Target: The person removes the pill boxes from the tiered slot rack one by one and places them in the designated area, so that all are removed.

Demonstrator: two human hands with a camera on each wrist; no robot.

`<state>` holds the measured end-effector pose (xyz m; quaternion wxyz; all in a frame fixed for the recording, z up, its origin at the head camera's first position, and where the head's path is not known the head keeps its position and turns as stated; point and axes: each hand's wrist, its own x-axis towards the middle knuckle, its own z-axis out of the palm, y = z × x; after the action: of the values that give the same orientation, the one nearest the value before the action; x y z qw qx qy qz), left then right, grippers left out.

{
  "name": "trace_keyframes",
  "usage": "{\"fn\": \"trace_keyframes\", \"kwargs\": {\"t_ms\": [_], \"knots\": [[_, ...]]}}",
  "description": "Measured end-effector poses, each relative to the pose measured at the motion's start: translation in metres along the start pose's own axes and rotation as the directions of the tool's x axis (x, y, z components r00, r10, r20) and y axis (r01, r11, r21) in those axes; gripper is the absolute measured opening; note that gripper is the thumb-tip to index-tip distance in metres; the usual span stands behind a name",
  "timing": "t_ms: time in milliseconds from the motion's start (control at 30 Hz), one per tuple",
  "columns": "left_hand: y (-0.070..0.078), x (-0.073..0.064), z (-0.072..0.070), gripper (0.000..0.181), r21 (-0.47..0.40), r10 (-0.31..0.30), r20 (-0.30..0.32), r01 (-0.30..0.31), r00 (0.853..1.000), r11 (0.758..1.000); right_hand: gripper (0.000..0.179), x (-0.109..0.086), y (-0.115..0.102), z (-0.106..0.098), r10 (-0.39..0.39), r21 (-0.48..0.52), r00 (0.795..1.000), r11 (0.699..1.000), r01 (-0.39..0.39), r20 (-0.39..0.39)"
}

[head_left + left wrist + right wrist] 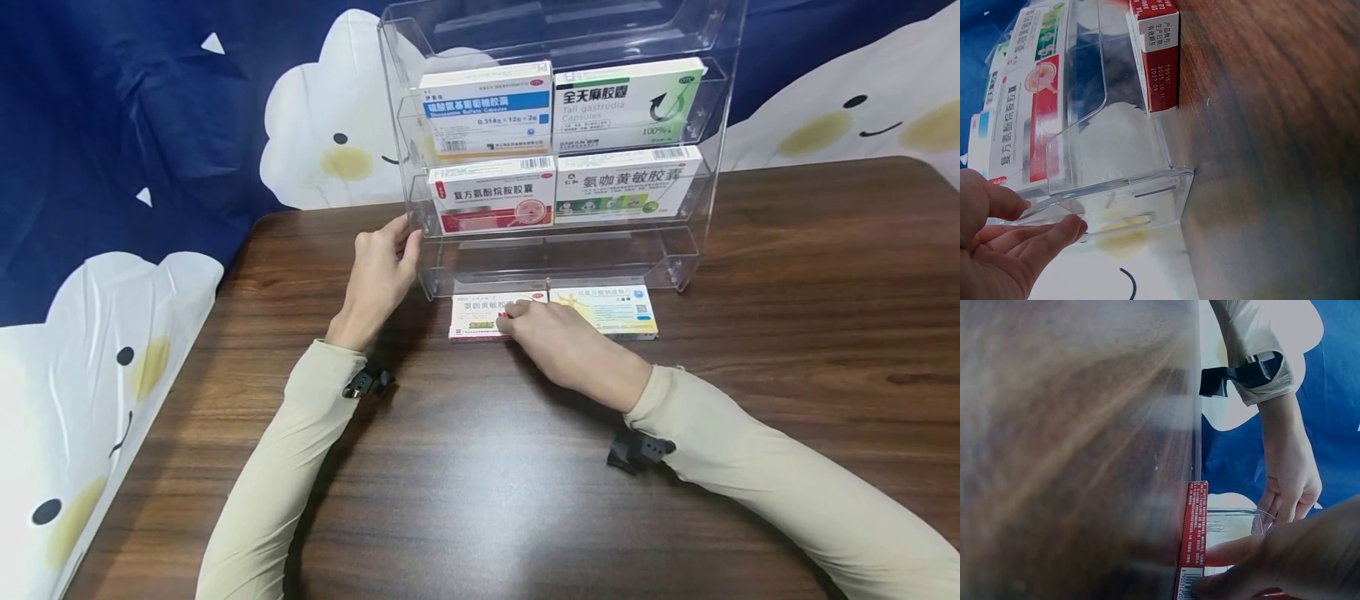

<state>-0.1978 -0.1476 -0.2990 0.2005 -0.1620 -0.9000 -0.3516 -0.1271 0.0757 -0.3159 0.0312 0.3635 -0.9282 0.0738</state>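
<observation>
A clear acrylic display rack [487, 257] stands on the table. My left hand [382, 271] holds its left side panel, thumb and fingers on either side of the edge in the left wrist view. Flat in front of the rack lies a red-and-white medicine box [477, 313]; its red long side [1194, 519] faces the right wrist camera. My right hand [573, 346] grips this box near its right end, thumb at the red side and fingers over the top. Beside it, partly behind the right hand, lies a yellow-and-white medicine box [618, 310].
On the rack's middle tiers stand a blue-and-white box [487, 117], a green-and-white box [630, 104], a red-banded capsule box [492, 196] and a white box with green pictures [627, 187]. The brown wooden table [450, 500] reaches a cloud-patterned blue cloth [195, 100].
</observation>
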Motion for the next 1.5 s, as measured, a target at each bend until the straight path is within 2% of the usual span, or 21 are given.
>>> {"fn": "trace_keyframes", "kwargs": {"t_ms": [300, 467, 600, 700, 833, 967, 1067, 1200, 1400, 1500], "knots": [[0.0, 0.0, 0.0, 0.027, 0.0, 0.003, -0.001, -0.003, 1.0, 1.0, 0.015, -0.001, 0.0, -0.001, -0.01, -0.013, 1.0, 1.0, 0.01, 0.002], [0.0, 0.001, 0.0, 0.027, 0.002, -0.003, 0.002, 0.003, 1.0, 1.0, 0.029, -0.002, 0.011, -0.011, -0.067, 0.104, 0.997, 0.992, 0.071, -0.033], [0.001, 0.001, 0.001, 0.027, -0.002, -0.003, 0.002, 0.003, 1.0, 1.0, 0.044, -0.008, 0.029, -0.04, -0.015, 0.205, 0.993, 0.978, 0.039, -0.117], [0.001, 0.002, 0.001, 0.027, -0.004, -0.003, 0.004, 0.003, 1.0, 1.0, 0.037, -0.016, 0.045, -0.063, 0.078, 0.211, 0.968, 0.977, -0.027, -0.238], [0.0, 0.002, 0.0, 0.026, 0.003, -0.005, 0.002, 0.005, 1.0, 1.0, 0.026, -0.029, 0.065, -0.084, 0.157, 0.178, 0.898, 0.98, -0.09, -0.412], [0.0, 0.001, 0.0, 0.027, -0.004, -0.005, 0.001, 0.005, 1.0, 1.0, 0.025, -0.042, 0.083, -0.097, 0.223, 0.158, 0.829, 0.974, -0.165, -0.513], [0.0, 0.0, -0.001, 0.027, -0.011, -0.002, 0.004, 0.002, 1.0, 1.0, 0.026, -0.047, 0.095, -0.104, 0.263, 0.144, 0.795, 0.965, -0.221, -0.546], [0.0, 0.0, -0.001, 0.027, -0.015, -0.004, 0.006, 0.004, 1.0, 1.0, 0.028, -0.049, 0.108, -0.11, 0.295, 0.131, 0.786, 0.955, -0.268, -0.544], [-0.001, 0.001, 0.0, 0.027, -0.019, -0.005, 0.005, 0.005, 1.0, 1.0, 0.027, -0.047, 0.119, -0.116, 0.324, 0.105, 0.789, 0.943, -0.317, -0.522], [-0.001, 0.001, 0.0, 0.028, -0.022, -0.005, 0.006, 0.005, 1.0, 1.0, 0.024, -0.044, 0.122, -0.118, 0.325, 0.085, 0.799, 0.941, -0.329, -0.506]]}}
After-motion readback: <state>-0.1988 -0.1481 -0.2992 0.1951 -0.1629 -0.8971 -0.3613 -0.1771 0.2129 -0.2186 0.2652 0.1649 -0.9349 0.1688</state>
